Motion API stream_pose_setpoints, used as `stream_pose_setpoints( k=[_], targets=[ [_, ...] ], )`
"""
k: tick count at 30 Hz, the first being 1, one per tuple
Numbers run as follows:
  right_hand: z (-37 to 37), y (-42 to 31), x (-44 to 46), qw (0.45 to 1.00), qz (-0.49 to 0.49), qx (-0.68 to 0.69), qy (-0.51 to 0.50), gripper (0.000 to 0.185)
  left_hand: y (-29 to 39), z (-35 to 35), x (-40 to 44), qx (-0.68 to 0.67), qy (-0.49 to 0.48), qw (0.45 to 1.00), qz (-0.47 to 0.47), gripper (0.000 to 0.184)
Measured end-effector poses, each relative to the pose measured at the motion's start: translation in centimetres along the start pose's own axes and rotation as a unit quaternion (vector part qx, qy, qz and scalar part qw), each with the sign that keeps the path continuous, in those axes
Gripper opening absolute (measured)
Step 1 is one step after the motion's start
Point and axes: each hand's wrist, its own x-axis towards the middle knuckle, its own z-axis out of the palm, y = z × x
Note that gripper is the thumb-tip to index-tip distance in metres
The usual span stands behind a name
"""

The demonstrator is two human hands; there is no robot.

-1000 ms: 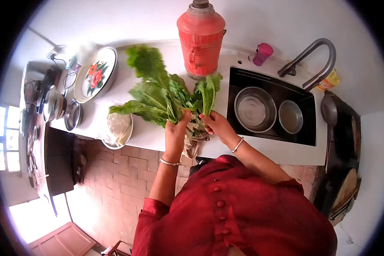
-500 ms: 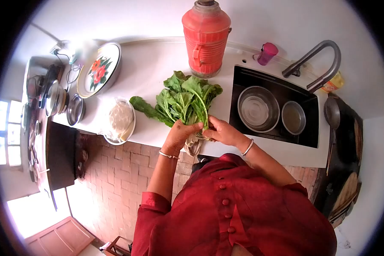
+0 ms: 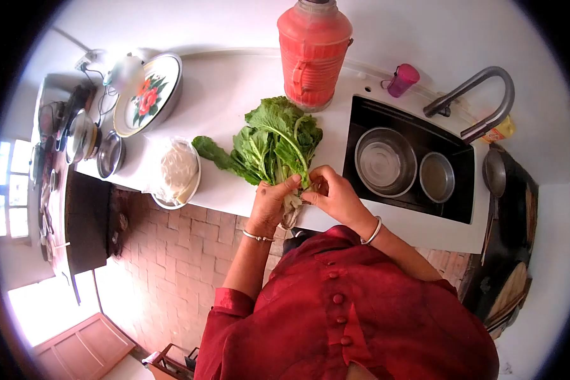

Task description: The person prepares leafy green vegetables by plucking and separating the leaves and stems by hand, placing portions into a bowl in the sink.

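Observation:
A bunch of leafy greens lies on the white counter near its front edge, leaves toward the wall and pale stem ends toward me. My left hand is closed around the stems, thumb on top. My right hand pinches at the base of a stem on the right side of the bunch, thumb and forefinger together. Partly hidden by my hands, the pale, withered-looking root ends hang at the counter's edge.
A red thermos flask stands behind the greens. On the right, the black sink holds two metal bowls under a curved faucet. Leftward are a bagged white bowl, a flowered enamel basin and a small metal bowl.
The leaves have shifted and now bunch more closely, a broad leaf folded over the top. My right hand's fingers have bent and drawn up slightly at the stems; my left hand still holds the bunch.

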Motion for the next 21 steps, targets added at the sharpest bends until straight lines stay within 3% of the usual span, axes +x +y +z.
stream_pose_setpoints(
  k=[6,10,15,18,21],
  targets=[
    [-0.1,-0.4,1.0,0.986,-0.114,-0.047,0.116,0.021,0.4,0.8,-0.5,0.060,-0.008,0.996,0.066,0.030],
    [-0.1,-1.4,1.4,0.985,-0.111,-0.062,0.120,0.017,0.4,1.2,-0.7,0.058,-0.014,0.995,0.083,0.032],
    [0.1,-1.6,1.2,0.988,-0.029,0.114,0.104,0.012,0.8,1.5,-1.4,-0.002,-0.023,0.998,0.065,0.038],
    [0.5,-1.3,1.2,0.979,-0.029,0.178,0.100,0.011,0.6,1.2,-1.3,-0.005,-0.022,0.997,0.074,0.039],
    [0.2,-1.6,1.0,0.984,-0.013,0.154,0.090,0.010,0.6,1.2,-1.4,-0.010,-0.030,0.997,0.074,0.040]
  ],
)
